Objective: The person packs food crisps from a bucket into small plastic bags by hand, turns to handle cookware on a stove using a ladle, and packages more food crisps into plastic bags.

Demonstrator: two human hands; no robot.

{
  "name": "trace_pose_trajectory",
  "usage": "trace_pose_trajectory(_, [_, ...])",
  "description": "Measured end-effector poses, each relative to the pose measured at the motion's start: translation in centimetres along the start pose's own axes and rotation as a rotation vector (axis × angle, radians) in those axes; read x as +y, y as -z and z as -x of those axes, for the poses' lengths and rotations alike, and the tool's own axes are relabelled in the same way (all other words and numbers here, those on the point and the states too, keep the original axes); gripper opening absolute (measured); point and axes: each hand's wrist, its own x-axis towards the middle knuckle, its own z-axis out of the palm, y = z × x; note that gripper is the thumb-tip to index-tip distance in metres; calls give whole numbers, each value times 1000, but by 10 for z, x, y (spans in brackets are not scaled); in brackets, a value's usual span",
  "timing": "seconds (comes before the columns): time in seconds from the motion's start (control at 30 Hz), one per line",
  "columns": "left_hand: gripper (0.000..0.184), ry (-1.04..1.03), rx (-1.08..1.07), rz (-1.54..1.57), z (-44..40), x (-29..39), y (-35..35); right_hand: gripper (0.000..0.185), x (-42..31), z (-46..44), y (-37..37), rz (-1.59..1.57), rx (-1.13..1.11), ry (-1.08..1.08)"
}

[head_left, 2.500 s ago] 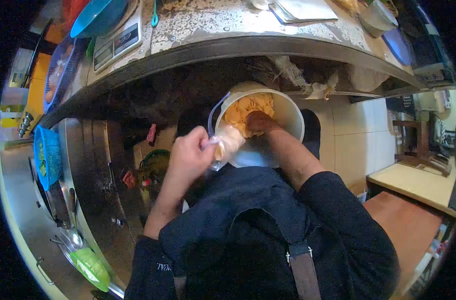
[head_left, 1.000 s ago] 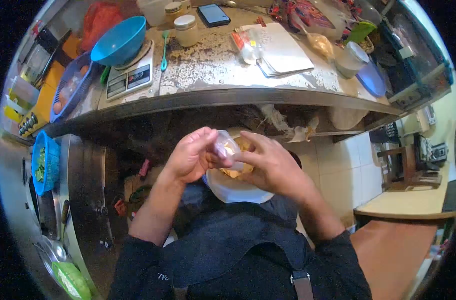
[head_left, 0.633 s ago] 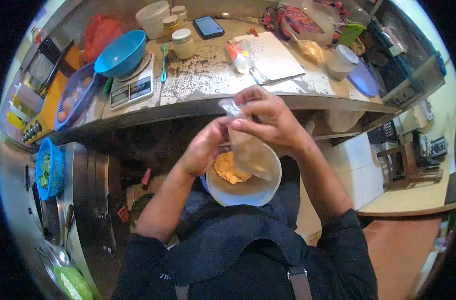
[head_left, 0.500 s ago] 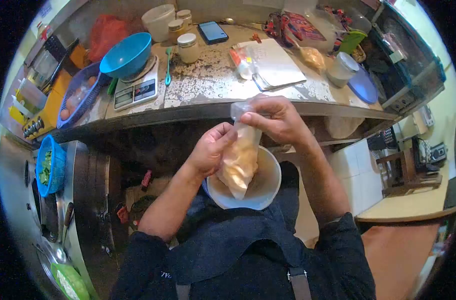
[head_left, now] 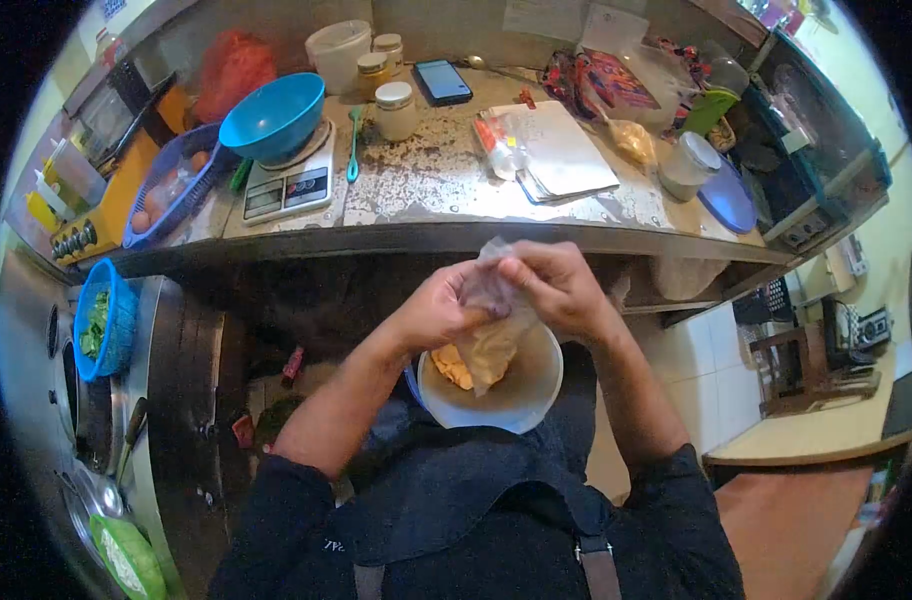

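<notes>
A clear plastic bag [head_left: 490,345] hangs between my two hands, its lower end over a pale bowl [head_left: 548,388] in my lap. My left hand [head_left: 444,312] is closed on the left side of the bag, some fingers seen through or behind the film. With thumb and fingers pinched together, my right hand [head_left: 559,290] grips the bag's upper right edge. The bag looks thin and crumpled, with little bulk inside. Soft yellow-orange food [head_left: 450,366] lies in the bowl, partly hidden by the bag and my hands.
On the counter ahead stand a digital scale [head_left: 289,192] with a blue bowl [head_left: 273,118], a lidded jar [head_left: 395,112], a phone [head_left: 443,82] and a notebook [head_left: 566,150]. A blue basket of greens [head_left: 106,320] is at the left. The counter's front edge [head_left: 376,236] runs just beyond my hands.
The bag was full of yellow-orange food; now it is slack and the food shows in the bowl. Both hands are slightly changed in grip, with the left hand nearer the bag's top.
</notes>
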Motion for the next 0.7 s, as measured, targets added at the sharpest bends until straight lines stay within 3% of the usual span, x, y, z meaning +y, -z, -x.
trace_pose_trajectory(0.03, [45, -79, 5, 48, 3, 0, -7, 19, 0, 4, -4, 99, 24, 9])
trace_pose_trajectory(0.13, [47, -17, -106, -10, 8, -13, 3, 17, -1, 17, -10, 197, 90, 162])
trace_pose_trajectory(0.17, [33, -37, -90, -163, 11, -10, 0, 16, -6, 22, -13, 112, 102, 148])
trace_pose_trajectory(0.23, [26, 153, -91, -106, 20, -6, 4, 15, -6, 34, -16, 19, 161, 79])
trace_pose_trajectory(0.3, [34, 264, -61, -114, 31, -2, -6, 14, -3, 43, -21, -14, 237, 75])
trace_pose_trajectory(0.43, [30, 327, -268, -158, 39, -25, 1, 12, 12, 57, -32, 2, 282, 0])
trace_pose_trajectory(0.53, [31, 433, -285, -156, 41, -34, 14, 14, 19, 62, -20, 77, 191, -192])
trace_pose_trajectory(0.63, [31, 480, -342, -195, 39, -38, 27, 40, -3, 61, -13, 461, 322, 52])
trace_pose_trajectory(0.7, [31, 290, -385, -256, 34, -31, 27, 63, -40, 54, -24, 714, 86, 268])
